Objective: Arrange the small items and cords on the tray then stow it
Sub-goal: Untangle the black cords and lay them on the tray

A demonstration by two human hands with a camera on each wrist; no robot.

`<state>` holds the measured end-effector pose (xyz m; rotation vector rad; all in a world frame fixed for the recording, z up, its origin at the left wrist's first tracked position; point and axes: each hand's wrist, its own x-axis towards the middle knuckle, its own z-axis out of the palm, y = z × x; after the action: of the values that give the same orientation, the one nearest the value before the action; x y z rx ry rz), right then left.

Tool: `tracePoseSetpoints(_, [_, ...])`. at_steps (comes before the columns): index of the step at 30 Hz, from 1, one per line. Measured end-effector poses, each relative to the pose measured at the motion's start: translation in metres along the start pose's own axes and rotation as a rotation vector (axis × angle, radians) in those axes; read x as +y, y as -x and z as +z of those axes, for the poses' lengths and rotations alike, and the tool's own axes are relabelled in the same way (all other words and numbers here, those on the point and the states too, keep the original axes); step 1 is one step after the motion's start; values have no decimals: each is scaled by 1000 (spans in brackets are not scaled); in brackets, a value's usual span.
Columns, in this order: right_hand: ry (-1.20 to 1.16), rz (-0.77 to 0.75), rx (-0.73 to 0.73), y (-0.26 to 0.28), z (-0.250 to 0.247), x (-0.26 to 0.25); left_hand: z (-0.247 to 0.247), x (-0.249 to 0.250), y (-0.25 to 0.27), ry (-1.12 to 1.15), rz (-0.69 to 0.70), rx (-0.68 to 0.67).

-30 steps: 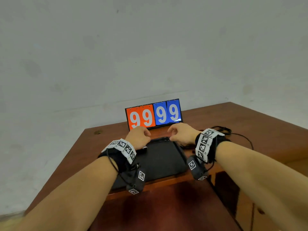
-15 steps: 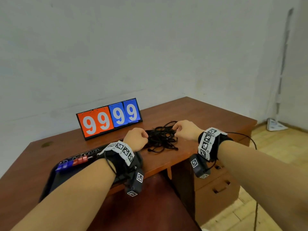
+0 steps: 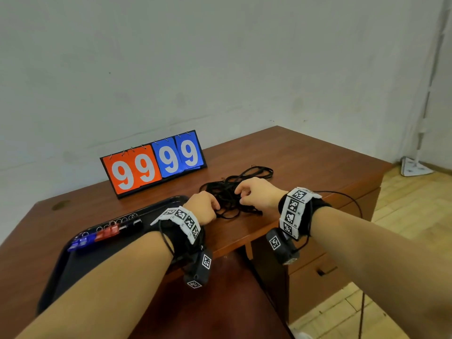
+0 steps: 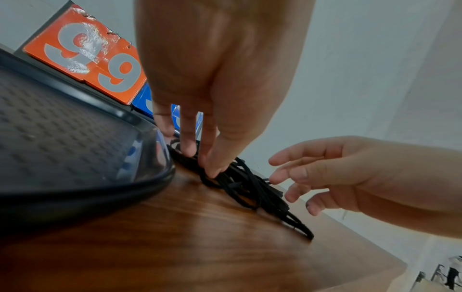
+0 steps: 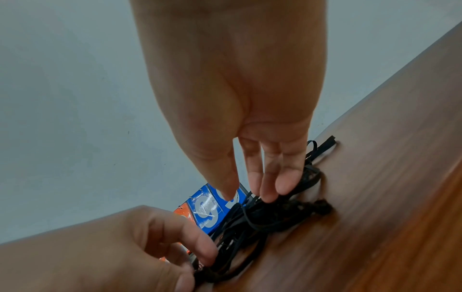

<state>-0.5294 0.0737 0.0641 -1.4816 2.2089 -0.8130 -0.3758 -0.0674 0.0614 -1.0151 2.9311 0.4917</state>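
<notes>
A tangle of black cords [image 3: 226, 192] lies on the wooden desk [image 3: 305, 157], right of the black tray [image 3: 73, 263]. A row of blue, red and black clips [image 3: 105, 234] sits along the tray's far side. My left hand [image 4: 207, 168] is at the tangle's near left end and pinches strands between thumb and fingers. My right hand [image 5: 247, 193] hovers over the tangle's right side with fingers straight and spread. Its fingertips [image 5: 268, 195] touch the cords [image 5: 262, 217] and the thumb stays apart.
A flip scoreboard [image 3: 152, 163] reading 99 99 stands behind the tray and cords. The desk's right edge and drawers [image 3: 318, 272] drop off right of my right hand. A thin black wire [image 3: 352, 204] trails from the right wrist over the edge.
A second ago both hands were at the tray's far edge. They have moved right to the cord tangle, and the left hand has taken hold of strands.
</notes>
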Motion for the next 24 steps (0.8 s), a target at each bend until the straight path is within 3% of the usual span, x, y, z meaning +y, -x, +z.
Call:
tracePoseSetpoints(5, [-30,0,11,-5,5,0,7,2,-4,-38,12,-16])
tracePoseSetpoints(9, [-49,2,18,-6,6,-1,6,6,-4,16,54,101])
tracePoseSetpoints(14, [-180,27,33,-9,3,-12,-17,19,-1,323,108,242])
tracePoseSetpoints(19, [-270,-102,-16,-11,-2,-31,-37,33,5,636,143,321])
tracePoseSetpoints(24, [-327,-122,58,-17,-8,-45,-55,44,13,880,201,403])
